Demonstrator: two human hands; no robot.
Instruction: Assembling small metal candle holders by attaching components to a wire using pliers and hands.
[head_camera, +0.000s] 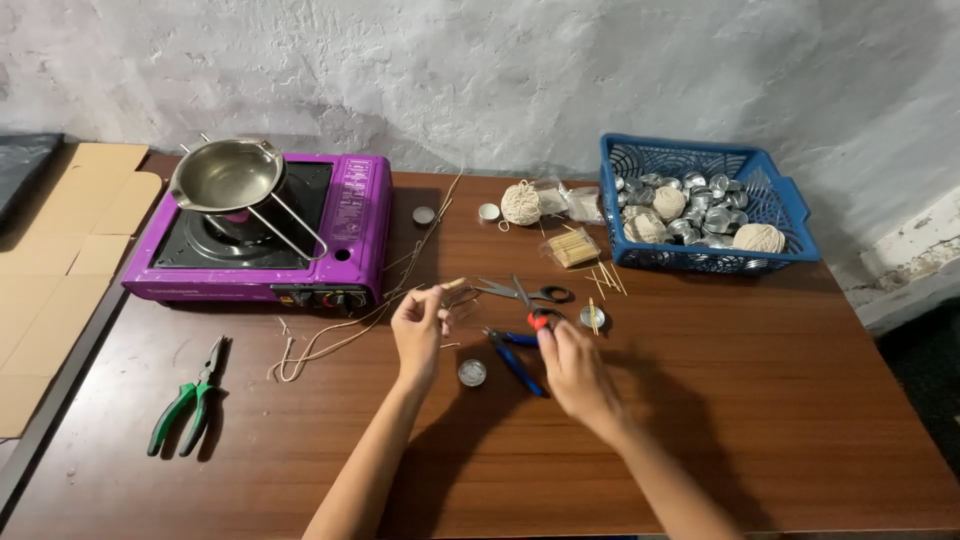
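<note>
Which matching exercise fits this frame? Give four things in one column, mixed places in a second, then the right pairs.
Things:
1. steel pot
2. green-handled pliers
3. blue basket
4. scissors

Places:
A. far right of the table, holding small metal cups and balls of twine
B. on the purple stove
C. table's left side, apart from both hands
D. just beyond the right hand, black handles to the right

Pairs: 1-B, 2-C, 3-A, 4-D
</note>
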